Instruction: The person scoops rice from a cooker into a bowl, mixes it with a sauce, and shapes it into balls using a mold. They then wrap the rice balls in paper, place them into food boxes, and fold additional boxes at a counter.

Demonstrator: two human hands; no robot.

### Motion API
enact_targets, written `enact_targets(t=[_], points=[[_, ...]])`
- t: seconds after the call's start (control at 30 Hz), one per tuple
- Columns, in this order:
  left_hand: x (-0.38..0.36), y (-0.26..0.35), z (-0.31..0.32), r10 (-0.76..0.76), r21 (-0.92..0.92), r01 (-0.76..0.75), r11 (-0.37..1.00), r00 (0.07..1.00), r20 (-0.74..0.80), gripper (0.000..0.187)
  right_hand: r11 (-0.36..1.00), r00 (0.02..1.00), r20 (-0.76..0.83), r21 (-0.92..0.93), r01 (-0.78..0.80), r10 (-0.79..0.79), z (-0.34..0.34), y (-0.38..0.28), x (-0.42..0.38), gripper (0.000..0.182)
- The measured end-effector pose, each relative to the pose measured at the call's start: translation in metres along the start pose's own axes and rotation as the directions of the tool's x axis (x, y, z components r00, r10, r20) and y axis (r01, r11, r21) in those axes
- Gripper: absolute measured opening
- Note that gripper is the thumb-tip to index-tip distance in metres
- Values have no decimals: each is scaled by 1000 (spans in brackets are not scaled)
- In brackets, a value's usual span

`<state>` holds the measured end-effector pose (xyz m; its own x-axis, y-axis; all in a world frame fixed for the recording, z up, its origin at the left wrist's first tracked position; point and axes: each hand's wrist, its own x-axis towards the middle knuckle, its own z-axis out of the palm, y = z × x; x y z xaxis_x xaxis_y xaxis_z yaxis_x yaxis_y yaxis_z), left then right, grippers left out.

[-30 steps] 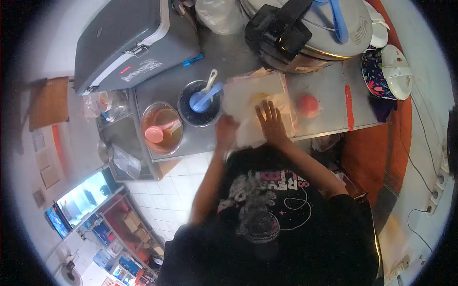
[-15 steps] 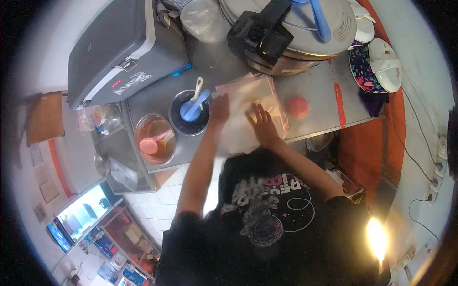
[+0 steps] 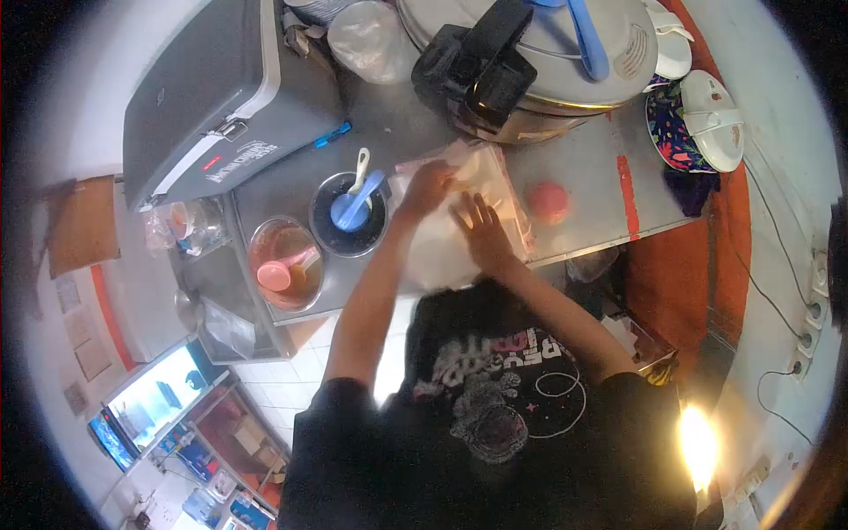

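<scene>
A stack of pale paper sheets (image 3: 442,247) lies on the metal counter. Over its upper part is my left hand (image 3: 431,187), fingers bent toward a small yellowish patch near the middle; whether they pinch anything is too small to tell. My right hand (image 3: 481,231) rests on the sheets with its fingers spread, holding nothing. To the left of the stack stands a dark bowl (image 3: 331,231) with a blue spoon (image 3: 352,212) and a white-handled utensil in it. A pink round object (image 3: 547,203) sits to the right of the sheets.
A steel bowl (image 3: 298,296) with a pink ladle (image 3: 274,276) stands at the counter's left edge. Behind it is a grey cooler box (image 3: 212,97). A large lidded pot (image 3: 565,53) and a patterned container (image 3: 676,128) stand at the back and right.
My left hand has moved from the left edge of the sheets toward their upper middle, and its fingers have bent. My right hand has barely moved.
</scene>
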<state>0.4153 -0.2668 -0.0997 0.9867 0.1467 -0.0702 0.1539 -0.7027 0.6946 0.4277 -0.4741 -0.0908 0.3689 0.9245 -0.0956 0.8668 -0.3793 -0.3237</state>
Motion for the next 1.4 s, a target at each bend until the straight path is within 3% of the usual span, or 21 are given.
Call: enact_targets(t=[0.1, 0.23, 0.3, 0.33, 0.4, 0.5, 0.57, 0.63, 0.67, 0.7, 0.77, 0.83, 0.9, 0.93, 1.0, 1.07, 1.13, 1.2, 1.3, 1.37, 1.4], points=[[-18, 15, 4, 64, 64, -57, 996, 993, -103, 22, 998, 1000, 1, 52, -23, 22, 1, -2, 0, 70], [-35, 44, 2, 87, 198, -84, 977, 996, -5, 18, 999, 1000, 20, -36, 15, -14, -5, 0, 1, 61], [-47, 41, 19, -54, -212, 12, 977, 980, -193, 17, 999, 999, 49, -33, 26, -24, -6, 2, 0, 59], [-52, 35, 24, -57, -213, 14, 977, 979, -197, 17, 999, 997, 76, -29, 33, -31, -7, 3, -1, 57], [-58, 27, 30, 173, 196, -138, 971, 969, -174, 20, 999, 999, 14, -21, 50, -49, -9, 5, -4, 55], [-68, 27, 40, 65, 35, -59, 998, 980, -186, 21, 995, 995, -32, 43, 95, -94, -24, 17, -4, 50], [-67, 25, 45, 28, 91, -16, 996, 990, -135, 22, 987, 993, -10, 105, 121, -120, -43, 20, 3, 47], [-69, 23, 50, -2, 152, 14, 988, 997, -78, 23, 982, 921, -342, -82, 171, -189, -61, 23, 21, 38], [-72, 22, 53, 21, 107, -7, 994, 992, -126, 23, 971, 898, -375, -152, 186, -230, -67, 26, 29, 24], [-74, 21, 55, 41, 64, -30, 998, 984, -174, 24, 971, 897, -377, -152, 183, -228, -62, 34, 35, 24], [-73, 39, 39, -69, -53, 62, 997, 989, -135, 26, 973, 968, -94, -39, 230, -232, -48, 55, 38, 13], [-74, 41, 34, -177, -165, 161, 973, 981, -85, 29, 953, 950, -74, -7, 303, -302, -46, 68, 32, 12], [-78, 36, 30, 188, -92, -217, 972, 950, -249, 23, 928, 927, -54, 23, 372, -371, -43, 81, 26, 11], [-79, 35, 26, 190, -95, -219, 971, 950, -247, 23, 906, 905, -47, -13, 424, -424, -40, 86, 22, 12], [-80, 33, 14, 121, 163, -87, 983, 970, -209, 21, 880, 880, -35, -53, 472, -474, -37, 92, 18, 13], [-92, 2, 24, 107, 175, -80, 981, 983, -149, 20, 878, 876, -62, -15, 479, -479, -39, 91, 17, 12], [-100, 0, 24, 89, 190, -71, 979, 992, -89, 20, 889, 889, -12, -21, 458, -458, -32, 93, 13, 15], [-109, 7, 26, -103, -79, 99, 992, 993, -56, 23, 899, 900, 41, -31, 436, -435, -13, 100, 8, 19], [-113, -3, 46, -120, -74, 112, 991, 987, -108, 23, 911, 910, -101, 48, 408, -402, 17, 105, 2, 25], [-113, 11, 37, -87, -72, 79, 994, 990, -115, 23, 979, 965, 176, 101, 179, -195, 6, 88, 0, 28], [-113, 15, 33, -55, -66, 47, 997, 991, -119, 24, 978, 964, 176, 101, 182, -197, 5, 85, -4, 28]])
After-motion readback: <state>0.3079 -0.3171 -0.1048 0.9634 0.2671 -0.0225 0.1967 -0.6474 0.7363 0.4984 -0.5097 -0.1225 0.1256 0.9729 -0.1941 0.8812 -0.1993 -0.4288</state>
